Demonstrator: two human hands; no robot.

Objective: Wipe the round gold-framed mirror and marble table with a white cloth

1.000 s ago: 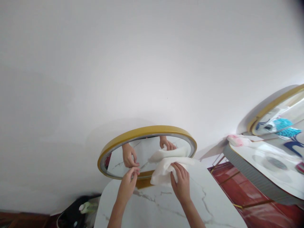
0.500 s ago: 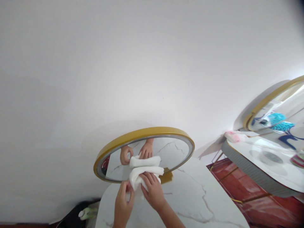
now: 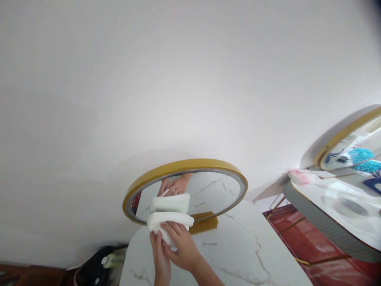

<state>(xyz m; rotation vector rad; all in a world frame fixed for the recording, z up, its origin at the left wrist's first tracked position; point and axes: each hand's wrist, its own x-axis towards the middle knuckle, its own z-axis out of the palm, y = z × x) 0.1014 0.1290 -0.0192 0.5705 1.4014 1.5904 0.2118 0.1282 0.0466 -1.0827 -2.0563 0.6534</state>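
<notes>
A folded white cloth (image 3: 169, 217) sits at the foot of the round gold-framed mirror (image 3: 220, 190), over the marbled tabletop (image 3: 235, 254). My left hand (image 3: 160, 254) grips the near left end of the cloth, fingers curled against it. Across its near side lies my right hand (image 3: 183, 247), fingers bent and pressing into the folds, the thumb close to the left hand. Both hands and the cloth show again in the mirror glass. The cloth's underside is hidden.
A gold mirror base (image 3: 205, 225) rests on the tabletop. To the right stands a second white table (image 3: 333, 204) with another gold-framed mirror (image 3: 351, 137) and a pink-and-white packet (image 3: 299, 176). A bottle (image 3: 108, 261) is low at the left. A plain wall (image 3: 178, 79) rises behind.
My left hand has come in against the cloth and taken hold of its left end. The cloth and my right hand have moved left, uncovering more of the mirror base. The view has shifted slightly.
</notes>
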